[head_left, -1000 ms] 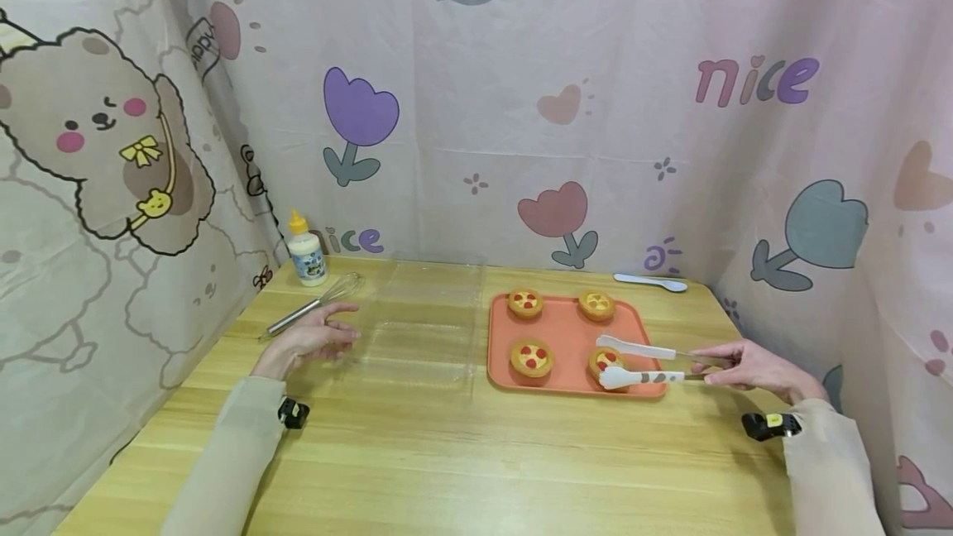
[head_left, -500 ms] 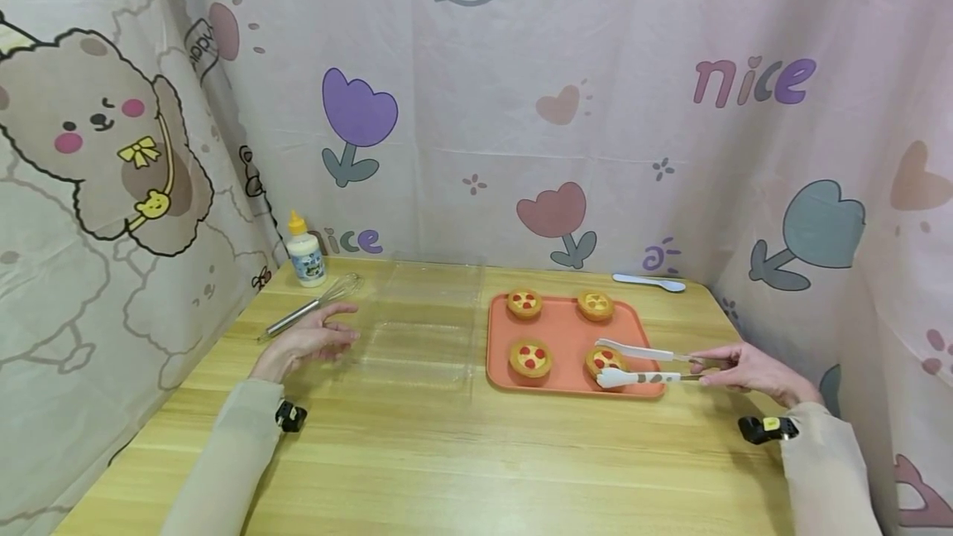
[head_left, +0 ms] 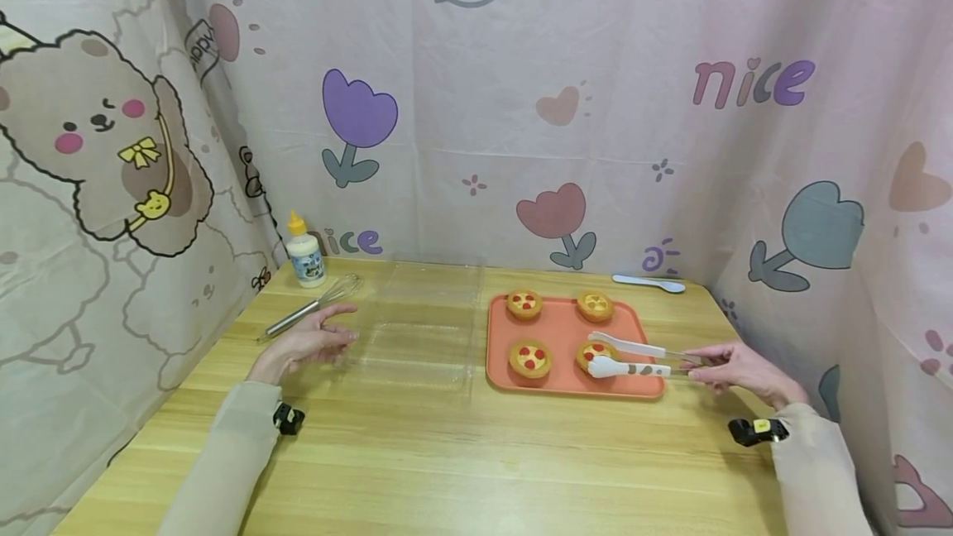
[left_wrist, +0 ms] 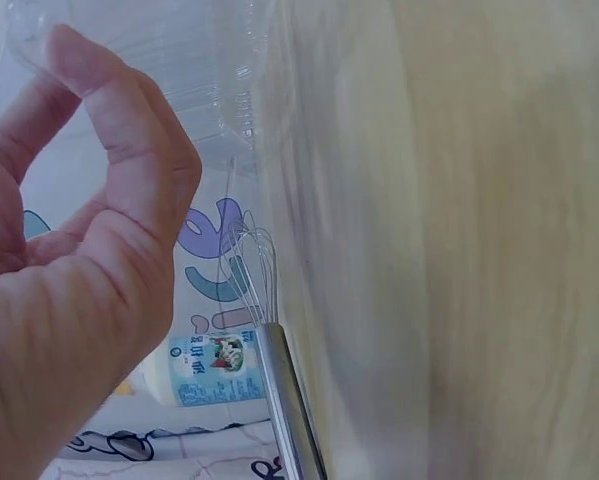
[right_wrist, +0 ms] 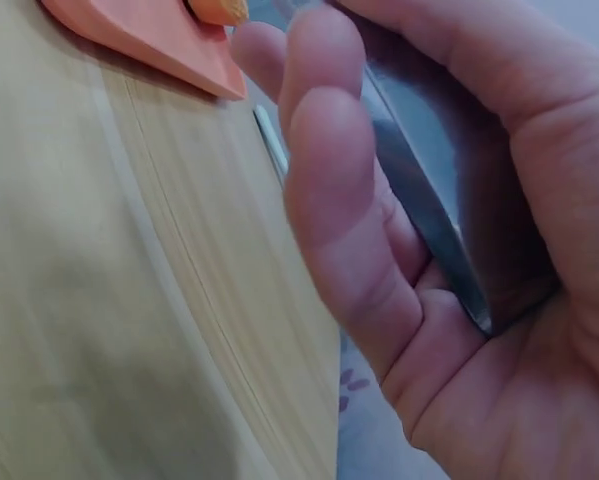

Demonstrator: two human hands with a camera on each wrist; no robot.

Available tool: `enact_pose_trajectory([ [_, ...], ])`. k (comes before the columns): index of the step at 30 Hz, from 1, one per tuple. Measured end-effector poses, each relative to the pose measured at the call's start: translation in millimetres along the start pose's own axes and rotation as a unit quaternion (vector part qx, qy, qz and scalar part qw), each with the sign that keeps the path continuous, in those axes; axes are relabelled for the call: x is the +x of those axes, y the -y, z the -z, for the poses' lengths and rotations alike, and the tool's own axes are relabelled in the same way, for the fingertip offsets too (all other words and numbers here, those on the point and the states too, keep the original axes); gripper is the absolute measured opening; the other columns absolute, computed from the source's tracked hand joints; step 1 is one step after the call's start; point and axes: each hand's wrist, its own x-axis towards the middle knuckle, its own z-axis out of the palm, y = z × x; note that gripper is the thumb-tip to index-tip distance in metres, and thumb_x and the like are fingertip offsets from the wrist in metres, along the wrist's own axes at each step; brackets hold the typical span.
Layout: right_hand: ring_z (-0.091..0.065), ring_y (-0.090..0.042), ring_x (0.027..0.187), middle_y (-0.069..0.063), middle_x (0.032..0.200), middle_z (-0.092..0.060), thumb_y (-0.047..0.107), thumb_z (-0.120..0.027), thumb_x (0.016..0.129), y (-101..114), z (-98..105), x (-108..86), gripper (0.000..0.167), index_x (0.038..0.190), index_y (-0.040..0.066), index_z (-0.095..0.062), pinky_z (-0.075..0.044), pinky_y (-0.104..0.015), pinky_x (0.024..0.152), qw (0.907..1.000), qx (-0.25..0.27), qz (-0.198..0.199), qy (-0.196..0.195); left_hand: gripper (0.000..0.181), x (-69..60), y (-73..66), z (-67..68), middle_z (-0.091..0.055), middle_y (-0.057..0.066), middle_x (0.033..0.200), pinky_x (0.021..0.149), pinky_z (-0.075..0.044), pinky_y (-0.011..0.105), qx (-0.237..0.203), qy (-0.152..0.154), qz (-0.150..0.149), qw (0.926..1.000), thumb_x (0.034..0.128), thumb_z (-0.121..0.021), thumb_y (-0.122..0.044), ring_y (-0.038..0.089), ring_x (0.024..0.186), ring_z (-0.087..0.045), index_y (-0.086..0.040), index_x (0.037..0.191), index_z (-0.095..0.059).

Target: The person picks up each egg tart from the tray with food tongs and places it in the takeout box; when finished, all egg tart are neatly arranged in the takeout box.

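My right hand (head_left: 744, 370) holds metal-handled tongs (head_left: 644, 370) with white, paw-like tips; in the right wrist view their metal handle (right_wrist: 429, 170) lies between thumb and fingers. The tong tips stand on either side of the front right tart (head_left: 593, 349), one partly covering it. Other small tarts, such as the front left one (head_left: 530, 361), sit on an orange tray (head_left: 562, 329). At the left, my left hand (head_left: 308, 342) has loosely bent fingers by the left edge of a clear plastic box (head_left: 424, 346). Whether its fingertips touch the plastic is hard to tell.
A whisk (head_left: 301, 314) lies just behind my left hand. Beyond it stands a white bottle with a yellow tip (head_left: 307, 259). A pale spoon (head_left: 649, 282) lies at the table's back right. Printed curtains (head_left: 462, 122) hang round the wooden table (head_left: 476, 461).
My right hand and the tongs have shifted slightly left, and the tong tips have come closer together. The front right tart has moved slightly left with them. My left hand stays nearly still.
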Motion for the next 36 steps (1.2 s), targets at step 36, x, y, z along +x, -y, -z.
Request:
enact_pose_trajectory([
  [36, -0.066, -0.026, 0.085, -0.015, 0.111, -0.070, 0.024, -0.079, 0.083, 46, -47, 50.0, 0.051, 0.127, 0.001, -0.065, -0.061, -0.037, 0.069, 0.9959, 0.002, 0.011, -0.090, 0.079, -3.9, 4.7, 5.3, -0.057, 0.010, 0.104, 0.068, -0.061, 0.026, -0.033, 0.032, 0.004, 0.9989, 0.0945, -0.062, -0.004, 0.015, 0.076, -0.064, -0.010, 0.157, -0.014],
])
